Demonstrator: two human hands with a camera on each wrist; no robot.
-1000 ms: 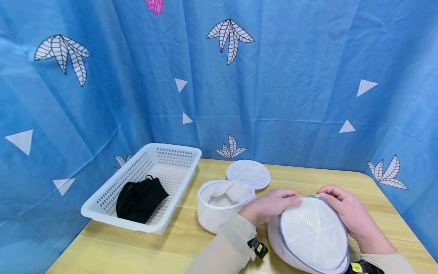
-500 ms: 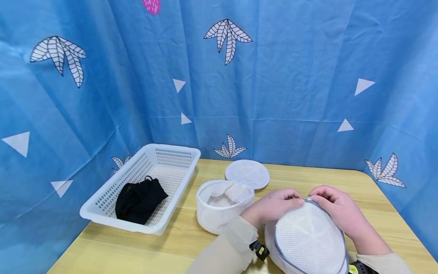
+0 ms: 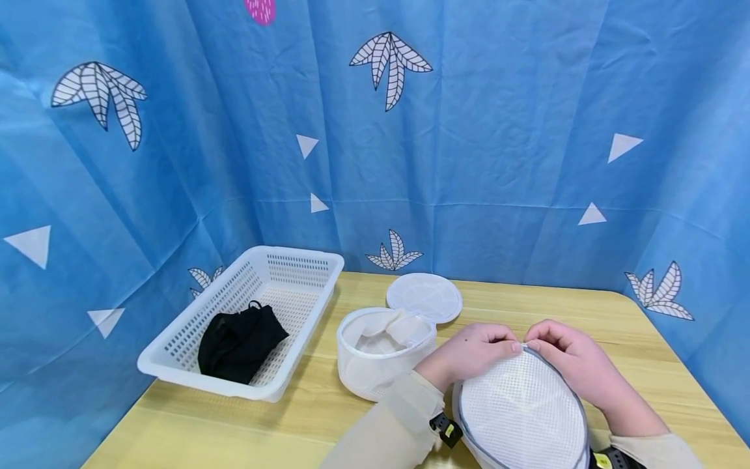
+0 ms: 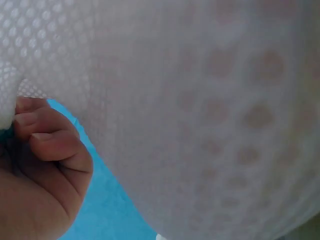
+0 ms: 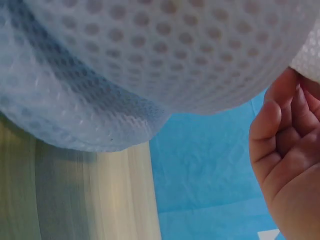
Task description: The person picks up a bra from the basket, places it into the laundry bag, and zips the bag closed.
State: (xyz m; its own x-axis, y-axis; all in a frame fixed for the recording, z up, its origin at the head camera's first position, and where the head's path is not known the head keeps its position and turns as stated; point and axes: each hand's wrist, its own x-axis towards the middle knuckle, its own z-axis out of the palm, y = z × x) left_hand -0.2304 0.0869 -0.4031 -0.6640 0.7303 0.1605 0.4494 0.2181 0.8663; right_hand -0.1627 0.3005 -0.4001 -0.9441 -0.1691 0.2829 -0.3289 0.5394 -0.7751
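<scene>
A white mesh laundry bag (image 3: 523,410) with grey trim stands at the table's near right, its round mesh top tilted toward me. My left hand (image 3: 477,352) pinches the far edge of that top between thumb and curled fingers. Close beside it, my right hand (image 3: 571,355) pinches the same edge, near a small pale piece at the trim. In the left wrist view the curled fingers (image 4: 55,145) meet the mesh at the left. Mesh fills most of the right wrist view, with the right hand (image 5: 290,155) at its edge. What lies inside the bag is hidden.
Left of my hands stands a smaller white mesh bag (image 3: 366,374), its round lid (image 3: 424,296) folded back and white cloth inside. Farther left, a white plastic basket (image 3: 299,286) holds a black garment (image 3: 240,342). Blue curtain (image 3: 498,130) surrounds the wooden table (image 3: 234,430).
The right hand has shifted left along the trim, closer to the left hand. The bag's top has moved slightly left too, while the left hand stays almost in place.
</scene>
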